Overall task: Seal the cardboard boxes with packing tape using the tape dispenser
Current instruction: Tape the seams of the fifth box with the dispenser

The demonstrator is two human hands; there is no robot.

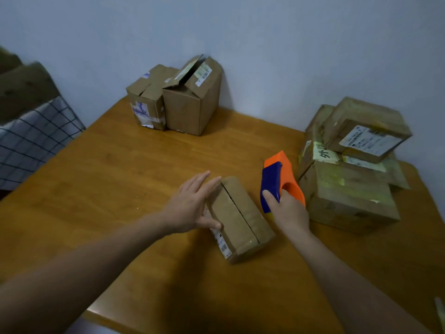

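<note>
At the centre of the wooden table [120,177] lies a small box [240,218], its top seam running away from the person and apparently not yet taped. The left hand [190,208] steadies it, with fingers straight and together against the left side and the thumb resting lower down, gripping nothing. The right hand [289,213] is curled round the tape dispenser [277,179], held just beside the box on its right, apart from the cardboard. The step in hand is positioning before the first strip. The next move calls for setting the dispenser on one end of the seam, pressing down, and drawing along it while the left hand braces the box.
</note>
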